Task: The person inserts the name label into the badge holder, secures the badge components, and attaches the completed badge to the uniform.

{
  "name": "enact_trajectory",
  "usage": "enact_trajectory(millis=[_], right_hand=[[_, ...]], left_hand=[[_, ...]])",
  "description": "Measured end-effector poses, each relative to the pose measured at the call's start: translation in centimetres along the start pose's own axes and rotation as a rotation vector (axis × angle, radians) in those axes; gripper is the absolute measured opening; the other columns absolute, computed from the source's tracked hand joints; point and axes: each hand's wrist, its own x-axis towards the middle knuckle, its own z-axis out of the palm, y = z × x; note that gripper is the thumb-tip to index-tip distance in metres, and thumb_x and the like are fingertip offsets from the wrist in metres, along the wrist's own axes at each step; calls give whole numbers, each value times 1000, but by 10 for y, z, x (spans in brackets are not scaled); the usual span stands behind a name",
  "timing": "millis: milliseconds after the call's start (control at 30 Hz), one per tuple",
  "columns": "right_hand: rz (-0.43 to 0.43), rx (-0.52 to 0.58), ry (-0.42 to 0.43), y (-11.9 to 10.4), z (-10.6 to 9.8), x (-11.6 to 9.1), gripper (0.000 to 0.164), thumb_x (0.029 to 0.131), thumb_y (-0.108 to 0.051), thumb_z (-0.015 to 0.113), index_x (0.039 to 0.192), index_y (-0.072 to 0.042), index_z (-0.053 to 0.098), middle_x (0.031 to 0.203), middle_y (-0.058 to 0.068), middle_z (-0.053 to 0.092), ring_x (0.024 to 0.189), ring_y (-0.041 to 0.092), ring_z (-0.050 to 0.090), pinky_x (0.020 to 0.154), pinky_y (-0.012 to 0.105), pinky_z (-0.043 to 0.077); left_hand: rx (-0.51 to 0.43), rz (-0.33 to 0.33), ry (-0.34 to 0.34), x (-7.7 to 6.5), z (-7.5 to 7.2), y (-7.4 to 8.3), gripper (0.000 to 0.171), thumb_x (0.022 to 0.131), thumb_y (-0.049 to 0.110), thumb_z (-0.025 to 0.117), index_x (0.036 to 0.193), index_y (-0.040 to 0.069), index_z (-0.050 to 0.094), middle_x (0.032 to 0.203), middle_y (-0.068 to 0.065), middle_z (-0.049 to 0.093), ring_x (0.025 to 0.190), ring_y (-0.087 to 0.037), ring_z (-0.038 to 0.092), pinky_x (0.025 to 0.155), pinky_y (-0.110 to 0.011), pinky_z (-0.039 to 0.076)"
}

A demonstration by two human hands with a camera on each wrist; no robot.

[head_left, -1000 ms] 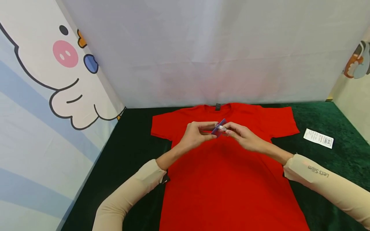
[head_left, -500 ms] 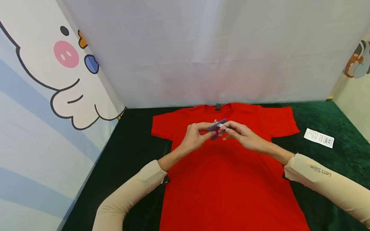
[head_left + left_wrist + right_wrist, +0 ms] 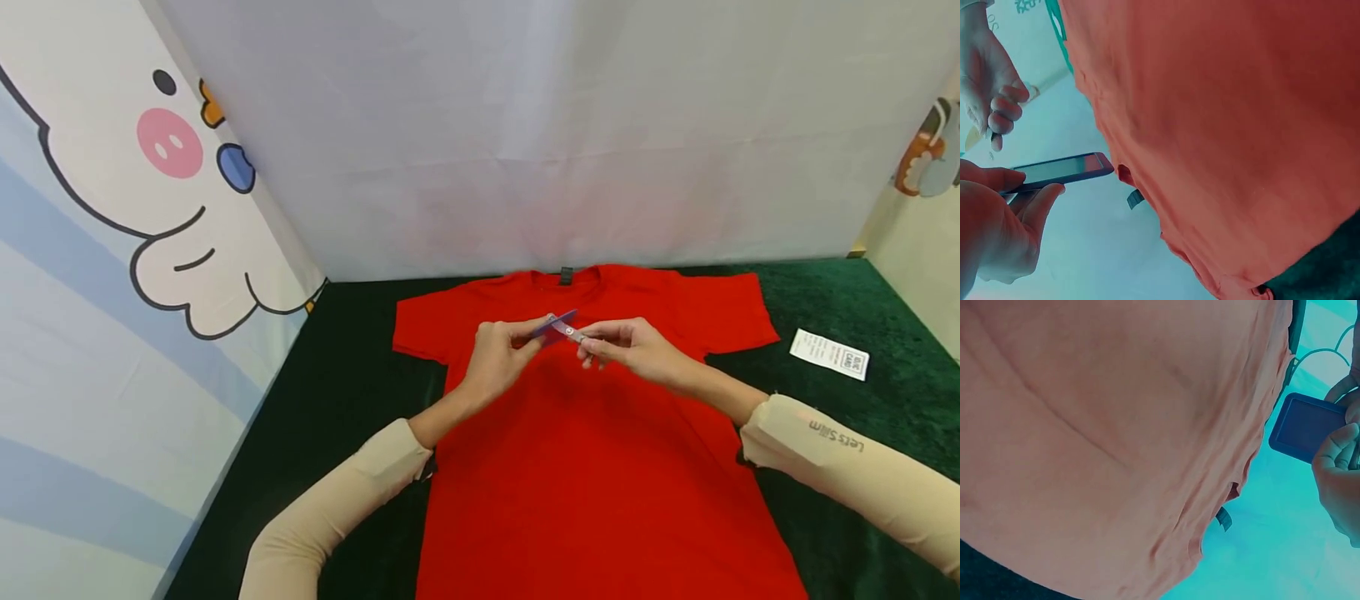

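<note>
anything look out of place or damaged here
Nothing looks spilled or damaged. The white printed rectangular card lies slanted on the dark green plush cloth, apart from the neatly spread red fabric T-shirt, so it looks slightly stray. The purple rectangular holder tilts too, but the person's left hand pinches it, so that seems ordinary.

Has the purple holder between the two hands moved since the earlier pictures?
Yes, slightly: in the head view, the purple holder now sits a little farther left against the dark collar label on the red shirt.
</note>
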Motion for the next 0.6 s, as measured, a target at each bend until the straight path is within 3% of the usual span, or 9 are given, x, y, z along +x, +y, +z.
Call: enact_trajectory(millis=[200, 400, 600], right_hand=[[-1, 10, 7, 4, -3, -4, 34, 105, -13, 57, 130, 9, 62, 94, -4, 74, 88, 17, 72, 85, 28, 60], [22, 15, 26, 7, -13, -9, 34, 105, -12, 58, 131, 9, 59, 98, -3, 75, 88, 16, 72, 87, 31, 60], [10, 9, 64, 12, -25, -14, 34, 105, -11, 57, 131, 11, 59, 96, -11, 75, 87, 11, 71, 85, 25, 60]], left_hand=[[-3, -7, 61, 1, -5, -6, 29, 95, 3, 70, 124, 4, 73, 110, -18, 77, 51, -10, 38, 47, -17, 26], [-4, -32, 41, -2, -10, -8, 29, 97, 3, 68, 125, 6, 73, 112, -19, 76, 49, -10, 30, 47, -18, 22], [8, -37, 41, -6, -13, -10, 29, 97, 4, 67, 126, 7, 73, 110, -19, 77, 47, -7, 23, 47, -18, 22]])
